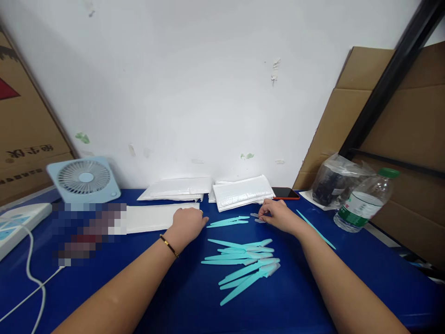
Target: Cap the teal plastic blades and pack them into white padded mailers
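Note:
My left hand [187, 226] is curled beside the right end of a flat white padded mailer [149, 218]. Its fingertips are hidden, so what they hold, if anything, does not show. My right hand [278, 214] pinches at a small clear plastic cap [259, 221], its fingertips low over the table. Another clear cap [254, 215] lies just left of those fingers. Between my hands rest a few teal eyebrow razors [229, 221]. Nearer to me several more teal razors [248, 255] form a loose fanned pile, some with clear caps on their right ends.
White padded mailers [243, 192] are stacked along the wall, near a phone [286, 193]. At right stand a water bottle [363, 204], a bagged dark item [330, 183] and a lone teal stick [315, 229]. A blue fan [85, 178] and a power strip [21, 222] occupy the left.

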A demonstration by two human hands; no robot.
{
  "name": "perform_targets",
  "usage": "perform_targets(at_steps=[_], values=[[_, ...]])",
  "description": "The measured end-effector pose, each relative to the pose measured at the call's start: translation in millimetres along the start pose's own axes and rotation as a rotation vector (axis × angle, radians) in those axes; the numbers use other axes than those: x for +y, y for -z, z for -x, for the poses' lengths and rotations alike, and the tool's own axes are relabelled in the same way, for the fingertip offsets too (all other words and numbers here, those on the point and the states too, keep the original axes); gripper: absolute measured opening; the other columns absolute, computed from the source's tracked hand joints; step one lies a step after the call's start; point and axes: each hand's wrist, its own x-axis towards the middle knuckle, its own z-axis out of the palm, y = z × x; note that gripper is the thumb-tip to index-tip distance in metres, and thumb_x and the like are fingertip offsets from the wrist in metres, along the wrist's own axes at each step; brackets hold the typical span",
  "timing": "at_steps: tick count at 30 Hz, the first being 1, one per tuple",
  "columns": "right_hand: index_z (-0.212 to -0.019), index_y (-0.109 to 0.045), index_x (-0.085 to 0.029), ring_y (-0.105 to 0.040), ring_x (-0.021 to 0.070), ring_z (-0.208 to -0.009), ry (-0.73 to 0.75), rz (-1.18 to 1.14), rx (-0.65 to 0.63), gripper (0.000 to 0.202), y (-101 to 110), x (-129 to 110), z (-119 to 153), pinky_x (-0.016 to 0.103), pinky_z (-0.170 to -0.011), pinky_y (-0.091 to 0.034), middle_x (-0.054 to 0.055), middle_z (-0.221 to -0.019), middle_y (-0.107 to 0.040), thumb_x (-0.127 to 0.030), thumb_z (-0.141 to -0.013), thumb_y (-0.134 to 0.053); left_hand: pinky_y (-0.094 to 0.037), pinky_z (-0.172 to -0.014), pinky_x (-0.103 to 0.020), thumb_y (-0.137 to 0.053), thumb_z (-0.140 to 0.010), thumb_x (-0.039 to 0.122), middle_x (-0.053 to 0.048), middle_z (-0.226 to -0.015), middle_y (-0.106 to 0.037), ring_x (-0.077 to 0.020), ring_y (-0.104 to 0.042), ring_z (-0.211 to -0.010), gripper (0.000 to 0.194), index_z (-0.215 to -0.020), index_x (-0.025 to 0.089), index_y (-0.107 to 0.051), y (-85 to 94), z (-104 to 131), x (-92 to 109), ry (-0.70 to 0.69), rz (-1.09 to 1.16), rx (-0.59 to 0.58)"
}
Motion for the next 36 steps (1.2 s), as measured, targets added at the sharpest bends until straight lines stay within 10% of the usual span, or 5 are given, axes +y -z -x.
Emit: perform_targets(at_steps=[5,12,36], values=[[-0.077,-0.069,-0.022,-0.054,0.0161,-0.074,0.044,-0.181,-0.200,0.011,14,4,10,0.028,-0.069,-0.038,0.002,-0.082,-0.060,-0.029,-0.070,-0.065,-0.041,-0.076,-0.040,-0.046,-0.082,0.041,-0.013,-0.085,-0.067,-0.0274,-0.061,-0.083,0.033,-0.081,0.015,-0.066,6.9,-4,-9,0.036,-0.042,0.039],[-0.073,-0.068,-0.020,-0.052,0.0131,-0.067,0.134,-0.246,-0.421,0.015,7,-6,13,0.023,-0.058,-0.039,0.000,-0.077,-0.058,-0.031,-0.063,-0.070,-0.042,-0.072,-0.027,-0.045,-0.084,0.039,-0.002,-0.090,-0.066,-0.0174,-0.058,-0.084,0.026,-0.088,0.024,-0.066,2.1,7,29,-0.366,0.369,0.091],[-0.075,-0.062,-0.017,-0.050,0.0130,-0.068,0.103,-0.395,-0.144,0.018,7,-6,5,0.024,-0.060,-0.039,0.001,-0.077,-0.055,-0.035,-0.071,-0.064,-0.037,-0.066,-0.025,-0.044,-0.087,0.040,0.000,-0.088,-0.066,-0.0150,-0.058,-0.077,0.027,-0.086,0.022,-0.063,-8.3,-5,35,-0.459,0.386,0.129]])
